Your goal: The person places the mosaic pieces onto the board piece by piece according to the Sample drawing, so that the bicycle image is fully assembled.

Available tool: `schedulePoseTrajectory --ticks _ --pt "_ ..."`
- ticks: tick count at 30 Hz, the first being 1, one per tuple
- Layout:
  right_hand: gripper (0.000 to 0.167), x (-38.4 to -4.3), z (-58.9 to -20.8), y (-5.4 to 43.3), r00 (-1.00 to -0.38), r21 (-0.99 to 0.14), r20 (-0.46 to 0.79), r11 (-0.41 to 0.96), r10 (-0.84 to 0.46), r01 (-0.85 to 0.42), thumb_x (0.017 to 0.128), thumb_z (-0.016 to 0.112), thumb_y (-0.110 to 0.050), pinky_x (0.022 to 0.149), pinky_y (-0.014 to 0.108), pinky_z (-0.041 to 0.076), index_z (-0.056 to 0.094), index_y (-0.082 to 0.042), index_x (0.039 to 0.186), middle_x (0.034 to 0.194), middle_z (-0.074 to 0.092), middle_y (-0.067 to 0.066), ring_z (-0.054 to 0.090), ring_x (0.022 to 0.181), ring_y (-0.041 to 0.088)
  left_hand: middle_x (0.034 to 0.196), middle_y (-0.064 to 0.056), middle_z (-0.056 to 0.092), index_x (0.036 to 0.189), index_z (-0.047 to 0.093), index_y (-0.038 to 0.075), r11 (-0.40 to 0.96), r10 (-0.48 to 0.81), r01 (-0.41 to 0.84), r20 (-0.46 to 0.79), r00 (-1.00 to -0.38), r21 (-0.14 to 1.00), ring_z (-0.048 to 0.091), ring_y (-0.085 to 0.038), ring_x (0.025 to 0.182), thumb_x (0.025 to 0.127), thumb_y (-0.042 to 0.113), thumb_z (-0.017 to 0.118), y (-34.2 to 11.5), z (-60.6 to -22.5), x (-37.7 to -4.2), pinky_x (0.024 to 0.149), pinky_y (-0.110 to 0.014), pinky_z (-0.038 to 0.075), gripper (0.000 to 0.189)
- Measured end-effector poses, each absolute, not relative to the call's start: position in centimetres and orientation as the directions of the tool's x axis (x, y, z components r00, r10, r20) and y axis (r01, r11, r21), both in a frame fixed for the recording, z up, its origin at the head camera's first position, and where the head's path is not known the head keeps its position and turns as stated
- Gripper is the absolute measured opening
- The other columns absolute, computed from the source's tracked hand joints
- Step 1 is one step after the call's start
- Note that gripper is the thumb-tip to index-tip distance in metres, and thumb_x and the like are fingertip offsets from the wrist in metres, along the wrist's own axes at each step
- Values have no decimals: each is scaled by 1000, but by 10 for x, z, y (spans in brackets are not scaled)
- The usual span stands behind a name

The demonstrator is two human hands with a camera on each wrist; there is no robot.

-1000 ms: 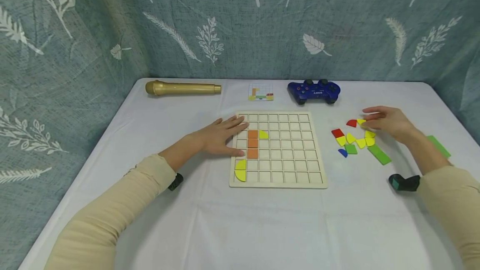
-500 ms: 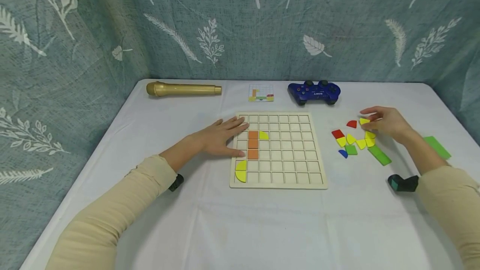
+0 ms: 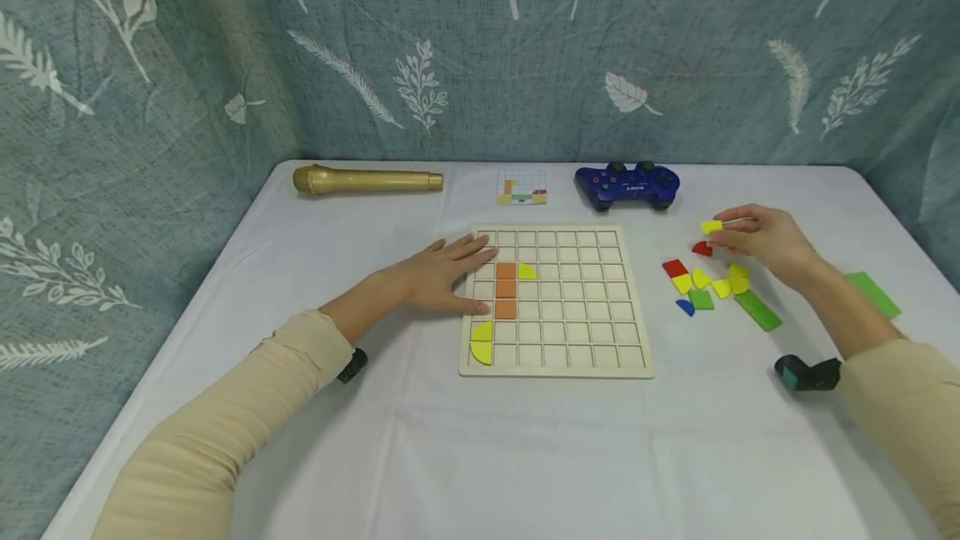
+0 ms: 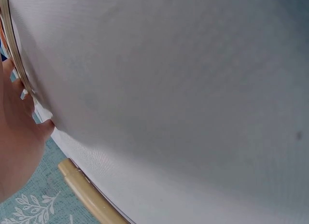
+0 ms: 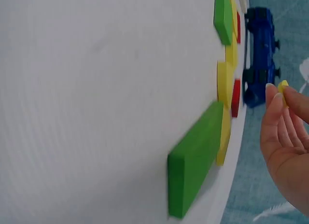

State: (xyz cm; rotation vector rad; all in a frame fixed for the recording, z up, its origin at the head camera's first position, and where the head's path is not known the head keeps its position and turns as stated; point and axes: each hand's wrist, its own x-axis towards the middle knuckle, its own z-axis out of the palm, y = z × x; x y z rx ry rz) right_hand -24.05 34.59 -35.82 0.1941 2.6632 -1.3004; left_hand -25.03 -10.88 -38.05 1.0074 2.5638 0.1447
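Observation:
In the head view my right hand (image 3: 776,244) pinches a small yellow block (image 3: 711,227) between thumb and fingers, lifted off the cloth. The right wrist view shows the same yellow block (image 5: 283,86) at the fingertips. Just below it lies a red quarter-round block (image 3: 702,249). My left hand (image 3: 442,273) rests with spread fingers on the left edge of a wooden grid board (image 3: 570,369). On that board sit three orange squares (image 3: 506,290), a yellow quarter-round (image 3: 527,272) beside the top one, and two yellow quarter-rounds (image 3: 482,342) at the lower left.
Right of the board lie loose yellow blocks (image 3: 721,288), a red block (image 3: 674,268), a blue one (image 3: 686,307), a green square (image 3: 702,300) and green bars (image 3: 758,310). Behind stand a gold microphone (image 3: 367,181), a pattern card (image 3: 522,187) and a blue game controller (image 3: 628,186).
My right hand has picked up the yellow block from the far side of the loose pieces and moved it up and slightly left. The left hand stays on the board.

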Motion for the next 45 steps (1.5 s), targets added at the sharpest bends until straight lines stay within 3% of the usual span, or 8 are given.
schedulePoseTrajectory --ticks 3,6,12,18,27,33,39,45 --pt "53 -239 -356 334 -975 -793 -219 579 21 191 96 57 -33 78 20 52 45 -1 137 124 56 20 63 93 15 159 2 -4 155 6 23 741 670 632 -316 -671 229 -5 -18 144 86 71 46 -109 -381 -251 113 -49 3 93" --pt "48 -237 -354 322 -969 -801 -243 573 -50 172 100 53 -26 81 21 51 45 -1 140 128 53 21 63 94 12 159 2 -5 155 5 23 742 668 629 -319 -672 231 -5 -18 144 86 71 46 -109 -381 -251 114 -48 2 93" --pt "46 -233 -350 296 -932 -809 -314 564 -181 163 97 59 -16 84 26 51 46 1 137 127 54 21 64 98 18 159 2 -4 155 5 24 741 670 629 -319 -671 233 -6 -18 144 86 72 46 -109 -381 -250 113 -48 2 94" --pt "41 -228 -350 272 -911 -850 -322 502 -257 159 96 58 -9 85 29 51 49 5 134 128 53 22 64 94 11 159 2 -4 155 5 24 742 668 629 -319 -672 231 -5 -17 144 86 72 45 -109 -379 -249 113 -49 2 93" --pt "41 -221 -352 245 -877 -905 -327 385 -352 183 96 58 -5 84 32 52 49 8 134 114 59 15 65 92 14 159 2 -3 155 6 23 747 664 623 -318 -677 233 -5 -17 144 87 70 46 -108 -376 -247 114 -48 2 92" --pt "41 -218 -356 228 -844 -910 -269 410 -465 64 93 61 -3 84 33 53 50 6 131 99 58 15 65 91 19 159 2 -3 155 6 24 750 661 621 -314 -682 229 -5 -17 144 86 71 46 -108 -378 -247 114 -48 2 93" --pt "42 -215 -358 208 -784 -876 -294 482 -546 -7 92 64 -6 78 30 52 52 1 132 97 66 9 63 84 20 159 3 -4 155 5 25 750 661 621 -314 -681 230 -6 -16 144 85 74 45 -109 -380 -248 114 -47 2 94" --pt "30 -212 -362 186 -746 -858 -330 513 -578 -18 89 69 -10 73 30 55 61 1 115 93 71 8 67 77 19 159 3 -4 155 6 25 743 668 628 -309 -677 232 -6 -16 144 85 73 45 -110 -381 -249 114 -48 2 94"
